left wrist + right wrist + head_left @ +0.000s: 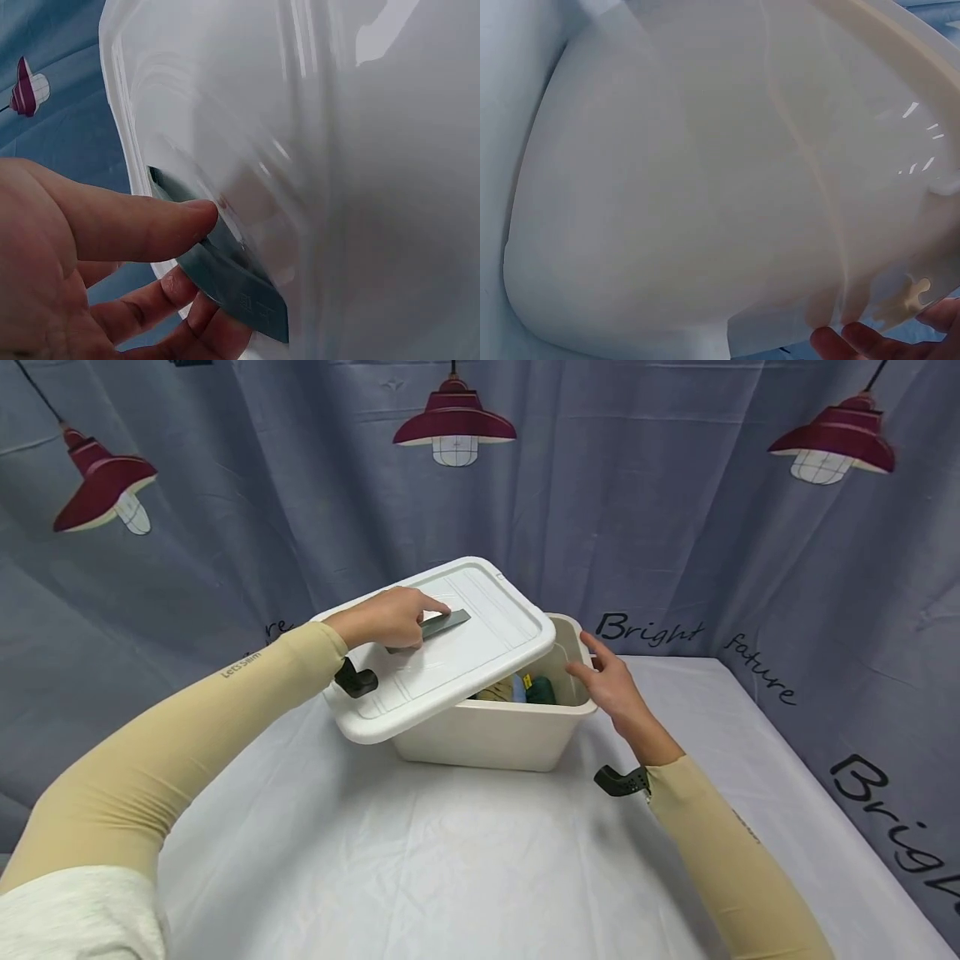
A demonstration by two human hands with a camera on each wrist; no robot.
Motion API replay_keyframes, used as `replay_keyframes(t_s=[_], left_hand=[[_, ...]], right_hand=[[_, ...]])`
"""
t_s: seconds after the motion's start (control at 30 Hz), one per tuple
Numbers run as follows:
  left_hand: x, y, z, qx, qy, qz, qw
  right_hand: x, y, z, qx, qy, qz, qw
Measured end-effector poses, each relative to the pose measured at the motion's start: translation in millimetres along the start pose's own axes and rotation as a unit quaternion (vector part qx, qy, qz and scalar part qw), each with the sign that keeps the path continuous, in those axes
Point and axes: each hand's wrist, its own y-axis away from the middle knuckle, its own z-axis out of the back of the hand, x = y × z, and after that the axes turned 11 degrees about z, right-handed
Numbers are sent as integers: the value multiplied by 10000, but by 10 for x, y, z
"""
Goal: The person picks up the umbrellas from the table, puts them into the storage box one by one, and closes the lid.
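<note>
A white lid point(491, 610) hangs tilted over the left part of a cream storage box point(487, 735), leaving the box's right end uncovered. My left hand point(390, 617) holds the lid by its grey-green handle point(450, 622); the left wrist view shows the thumb on one side of that handle point(232, 292) and the fingers on the other. At the box's right end, my right hand point(618, 693) grips the rim, with fingertips point(829, 343) against the outer wall in the right wrist view. Inside lie a dark green bundle point(540, 692), a light blue item point(518, 688) and a tan one point(497, 691), partly hidden.
The box stands on a table with a white cloth point(480, 860). Behind and to the right hangs a grey-blue curtain point(637, 527) printed with red lamps and lettering. Both wrists carry black camera mounts, such as the right mount point(621, 782).
</note>
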Motion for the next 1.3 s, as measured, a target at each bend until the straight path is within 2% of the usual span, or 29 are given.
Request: replay_keyframes(t_s=[0.27, 0.53, 0.67, 0.9, 1.1, 1.3], left_hand=[[-95, -59, -65, 141, -205, -79, 9997], [-197, -139, -127, 286, -303, -208, 9989], [-275, -175, -150, 275, -283, -308, 9987], [-383, -188, -188, 99, -265, -706, 9971], [-318, -110, -106, 149, -393, -584, 9974], [-38, 97, 12, 555, -579, -11, 9968]], right_hand=[[7, -9, -23, -125, 182, -35, 9997], [4, -17, -8, -87, -22, -7, 10000], [0, -4, 29, 74, -254, 28, 9996], [36, 18, 52, 224, -427, -62, 9988], [68, 16, 7, 142, -273, -190, 9993], [57, 24, 2, 192, -276, -225, 9992]])
